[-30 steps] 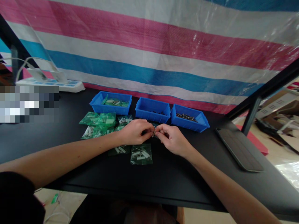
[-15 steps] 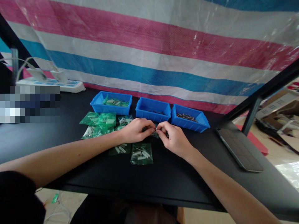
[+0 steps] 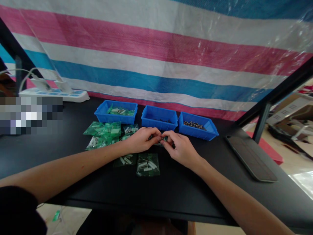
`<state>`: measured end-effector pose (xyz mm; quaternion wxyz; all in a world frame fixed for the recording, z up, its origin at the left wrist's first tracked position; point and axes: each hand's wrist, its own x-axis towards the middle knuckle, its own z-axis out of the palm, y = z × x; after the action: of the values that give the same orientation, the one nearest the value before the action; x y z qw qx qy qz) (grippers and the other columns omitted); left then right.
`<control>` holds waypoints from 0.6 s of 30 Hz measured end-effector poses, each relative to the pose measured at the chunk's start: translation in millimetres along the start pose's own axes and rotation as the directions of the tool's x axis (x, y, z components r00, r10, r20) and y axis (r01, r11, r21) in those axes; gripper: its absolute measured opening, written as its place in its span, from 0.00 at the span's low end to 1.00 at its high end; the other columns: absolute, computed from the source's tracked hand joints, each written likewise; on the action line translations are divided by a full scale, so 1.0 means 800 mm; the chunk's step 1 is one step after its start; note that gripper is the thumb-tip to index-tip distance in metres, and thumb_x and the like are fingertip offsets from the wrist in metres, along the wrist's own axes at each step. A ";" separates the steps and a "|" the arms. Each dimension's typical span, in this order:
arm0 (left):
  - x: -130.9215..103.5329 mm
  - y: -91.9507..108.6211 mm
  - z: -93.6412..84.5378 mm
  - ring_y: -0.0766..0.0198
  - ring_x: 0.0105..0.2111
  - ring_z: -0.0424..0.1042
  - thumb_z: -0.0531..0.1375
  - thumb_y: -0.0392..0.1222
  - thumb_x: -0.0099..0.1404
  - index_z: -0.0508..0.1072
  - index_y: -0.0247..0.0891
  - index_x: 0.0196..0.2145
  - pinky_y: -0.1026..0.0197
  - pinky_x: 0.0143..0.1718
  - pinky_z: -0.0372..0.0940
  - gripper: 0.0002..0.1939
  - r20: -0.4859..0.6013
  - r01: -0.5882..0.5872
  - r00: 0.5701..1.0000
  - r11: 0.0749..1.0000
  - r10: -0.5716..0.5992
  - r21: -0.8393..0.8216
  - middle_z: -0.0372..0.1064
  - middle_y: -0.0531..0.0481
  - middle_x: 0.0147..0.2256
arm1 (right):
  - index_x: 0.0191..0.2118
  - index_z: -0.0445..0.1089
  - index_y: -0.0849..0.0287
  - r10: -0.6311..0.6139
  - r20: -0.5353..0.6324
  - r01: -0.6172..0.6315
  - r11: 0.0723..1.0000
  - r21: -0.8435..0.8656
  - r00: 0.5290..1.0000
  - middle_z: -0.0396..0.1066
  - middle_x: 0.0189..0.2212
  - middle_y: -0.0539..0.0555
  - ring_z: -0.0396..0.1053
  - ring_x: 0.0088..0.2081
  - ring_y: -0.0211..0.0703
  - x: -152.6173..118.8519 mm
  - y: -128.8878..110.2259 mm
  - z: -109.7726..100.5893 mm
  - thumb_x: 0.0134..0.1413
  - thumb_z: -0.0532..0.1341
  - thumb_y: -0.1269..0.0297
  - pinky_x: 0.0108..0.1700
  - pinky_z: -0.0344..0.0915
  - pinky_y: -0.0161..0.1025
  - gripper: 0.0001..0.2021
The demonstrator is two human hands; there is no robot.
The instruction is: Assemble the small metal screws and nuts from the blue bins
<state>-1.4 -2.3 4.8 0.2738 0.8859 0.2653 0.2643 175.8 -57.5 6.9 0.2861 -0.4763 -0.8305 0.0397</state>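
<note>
My left hand (image 3: 143,139) and my right hand (image 3: 181,148) meet above the desk, fingertips nearly touching. Each has thumb and forefinger pinched together around something tiny, too small to name; a glint shows between them. Below and behind the fingers, a clear greenish bag is mostly hidden. In front of my hands lies a plastic bag of white and metal pieces (image 3: 148,164), with another small bag (image 3: 126,160) to its left. Several green bags (image 3: 104,132) are piled beyond my left forearm. Just past my hands stands the middle blue bin (image 3: 159,124), holding small dark parts.
The left blue bin (image 3: 116,117) holds green bags, and the right blue bin (image 3: 199,132) holds small metal parts. A phone (image 3: 250,158) lies on the right of the black desk (image 3: 156,192). At the back left sits a white power strip (image 3: 55,94).
The view has tilted slightly, so the desk things sit a little lower. My fingertips have drawn slightly closer together and remain pinched. The bags and bins have not moved on the desk.
</note>
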 end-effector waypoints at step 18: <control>-0.002 0.003 -0.004 0.70 0.25 0.65 0.52 0.38 0.63 0.68 0.33 0.32 0.69 0.27 0.57 0.07 0.031 -0.028 0.999 0.999 0.029 -0.022 0.66 0.53 0.26 | 0.34 0.64 0.59 -0.002 -0.012 0.002 1.000 -0.020 1.000 0.65 0.21 0.49 0.64 0.25 0.38 0.002 -0.006 -0.006 0.54 0.56 0.66 0.32 0.59 0.34 0.03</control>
<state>-3.4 -3.6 7.7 0.2836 0.8906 0.2454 0.2571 174.1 -59.6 12.9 0.2864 -0.4785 -0.8296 0.0285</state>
